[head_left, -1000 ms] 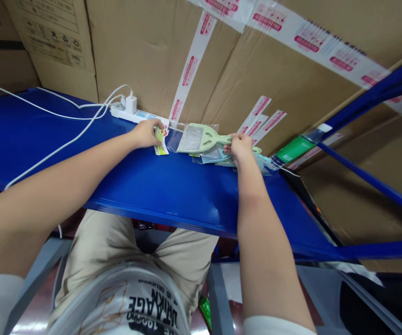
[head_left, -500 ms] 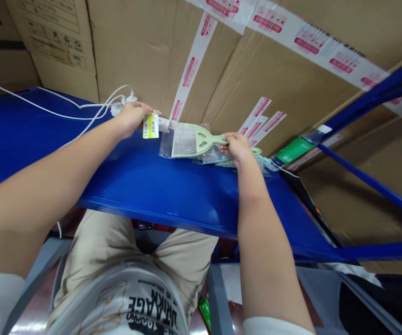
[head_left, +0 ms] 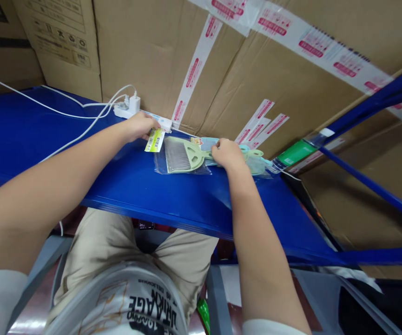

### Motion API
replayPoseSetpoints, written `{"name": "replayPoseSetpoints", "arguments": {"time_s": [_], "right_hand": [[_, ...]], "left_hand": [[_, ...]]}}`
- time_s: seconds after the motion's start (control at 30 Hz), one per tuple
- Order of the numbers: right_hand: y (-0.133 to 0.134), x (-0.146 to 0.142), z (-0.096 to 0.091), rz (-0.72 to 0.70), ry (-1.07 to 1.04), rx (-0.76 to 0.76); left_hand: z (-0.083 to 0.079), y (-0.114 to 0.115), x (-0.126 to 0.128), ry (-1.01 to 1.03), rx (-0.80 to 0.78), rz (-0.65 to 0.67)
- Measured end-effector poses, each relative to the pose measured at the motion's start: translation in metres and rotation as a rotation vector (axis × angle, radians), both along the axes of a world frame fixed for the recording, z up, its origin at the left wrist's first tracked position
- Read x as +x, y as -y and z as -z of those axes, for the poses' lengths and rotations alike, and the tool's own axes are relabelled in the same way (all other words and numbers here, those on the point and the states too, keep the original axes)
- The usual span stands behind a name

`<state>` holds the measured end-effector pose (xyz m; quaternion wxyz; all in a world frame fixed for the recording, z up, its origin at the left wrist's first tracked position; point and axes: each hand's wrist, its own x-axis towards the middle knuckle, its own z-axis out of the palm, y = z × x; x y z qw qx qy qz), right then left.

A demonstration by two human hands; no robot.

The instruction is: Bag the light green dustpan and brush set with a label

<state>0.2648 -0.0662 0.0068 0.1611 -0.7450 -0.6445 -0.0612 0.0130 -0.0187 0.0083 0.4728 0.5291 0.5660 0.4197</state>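
Note:
A pale green mini brush-and-dustpan set point(head_left: 183, 158) in a clear plastic bag lies on the blue shelf point(head_left: 145, 186). My left hand point(head_left: 138, 126) pinches a yellow-green paper label card point(head_left: 154, 140) at the bag's left end. My right hand point(head_left: 226, 153) grips the green handle at the bag's right end, fingers closed. Behind my right hand lies a small pile of similar bagged sets in green and light blue point(head_left: 256, 160).
Taped cardboard boxes point(head_left: 242, 70) wall off the back of the shelf. A white power strip point(head_left: 131, 111) with a charger and white cables point(head_left: 64, 116) lies at the back left. A blue rack beam point(head_left: 371, 186) slants at the right. My lap is under the shelf edge.
The bagged set was lifted half a second ago and now lies flat, shifted left and nearer to me. My left hand has come back down with the label card; my right hand moved left.

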Motion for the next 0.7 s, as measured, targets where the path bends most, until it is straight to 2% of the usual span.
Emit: {"name": "replayPoseSetpoints", "arguments": {"time_s": [0.13, 0.23, 0.4, 0.57, 0.7], "right_hand": [[0.006, -0.033, 0.009, -0.213, -0.028, 0.109], [0.012, -0.067, 0.017, -0.339, -0.050, 0.090], [0.023, -0.099, 0.025, -0.385, 0.020, 0.031], [0.030, -0.102, 0.024, -0.374, 0.030, -0.056], [0.030, -0.102, 0.024, -0.367, -0.011, -0.065]], "left_hand": [[-0.001, 0.002, -0.001, -0.050, -0.002, 0.004], [-0.001, 0.003, -0.002, -0.095, -0.004, 0.004], [-0.001, 0.002, -0.003, -0.139, -0.015, 0.013], [-0.001, 0.002, -0.004, -0.125, 0.008, 0.044], [0.000, 0.001, -0.004, -0.100, 0.021, 0.054]]}}
